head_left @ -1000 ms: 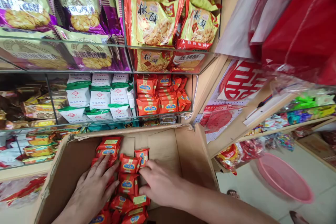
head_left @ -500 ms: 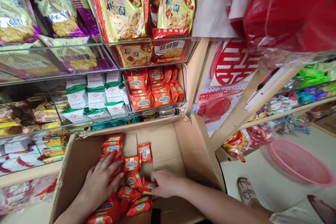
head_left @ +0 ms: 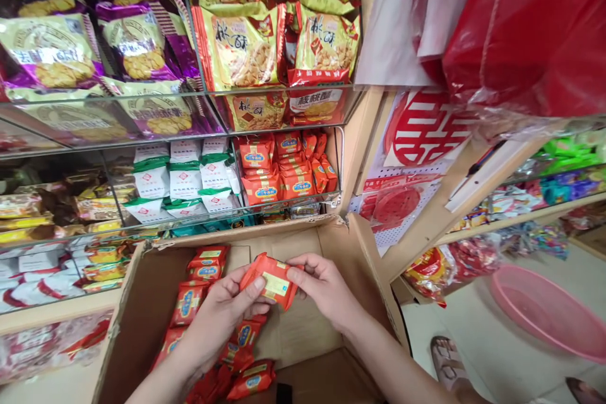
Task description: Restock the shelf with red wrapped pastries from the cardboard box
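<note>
Between my two hands is a red snack packet [head_left: 276, 282] with its pale yellow label facing up. My left hand [head_left: 237, 297] pinches its left end, thumb on top. The fingers of my right hand [head_left: 319, 284] grip the right end. Both hands are above an open cardboard box [head_left: 303, 322]. Inside it, red packets with blue and gold labels lie along the left wall, among them an upper packet [head_left: 208, 262] and a lower packet [head_left: 253, 379]. My left forearm hides some of them.
Behind the box, clear shelf bins hold similar red packets [head_left: 260, 186], white-and-green packets [head_left: 154, 180], yellow packets [head_left: 243, 47] and purple packets [head_left: 137, 44]. Red bags [head_left: 525, 38] hang at upper right. A pink basin [head_left: 549, 309] and a sandaled foot [head_left: 447, 360] are on the floor.
Both hands have lifted from the packets in the box and come together around one red packet. The view has shifted slightly, so the shelves appear lower and further right.
</note>
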Available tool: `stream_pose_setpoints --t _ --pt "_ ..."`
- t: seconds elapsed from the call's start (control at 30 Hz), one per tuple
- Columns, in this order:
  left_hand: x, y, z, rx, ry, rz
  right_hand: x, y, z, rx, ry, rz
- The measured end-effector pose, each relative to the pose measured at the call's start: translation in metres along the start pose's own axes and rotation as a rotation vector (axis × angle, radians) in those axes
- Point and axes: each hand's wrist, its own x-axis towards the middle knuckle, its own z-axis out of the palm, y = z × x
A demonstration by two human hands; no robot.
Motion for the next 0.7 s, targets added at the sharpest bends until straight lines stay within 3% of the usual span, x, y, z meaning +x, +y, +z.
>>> stream_pose_setpoints --t 0.17,0.27,0.33,0.4,0.47,0.57,0.63,0.7 --pt "-0.001 -0.008 0.002 -0.253 0.037 -0.017 0.001 0.001 0.005 -0.087 0.074 -0.055" --pt "-0.004 -0.007 0.001 -0.425 0.039 -0.027 -0.005 -0.001 0.009 -0.377 0.095 -0.364" --pt "-0.008 -0.005 0.0 -0.524 0.027 -0.043 -0.012 -0.002 0.014 -0.576 0.02 -0.603" --pt "-0.011 -0.003 -0.003 -0.531 0.038 -0.023 -0.018 -0.003 0.019 -0.637 -0.054 -0.703" --pt "-0.014 -0.002 -0.006 -0.483 0.061 0.011 -0.021 -0.003 0.025 -0.569 -0.012 -0.642" --pt "-0.017 -0.004 -0.01 -0.431 0.024 0.044 -0.019 0.001 0.031 -0.395 0.089 -0.377" --pt "-0.017 -0.006 -0.011 -0.41 -0.017 0.089 -0.015 0.003 0.033 -0.288 0.075 -0.184" --pt "-0.015 -0.009 -0.013 -0.354 -0.05 0.12 -0.012 0.006 0.034 -0.204 0.057 -0.085"
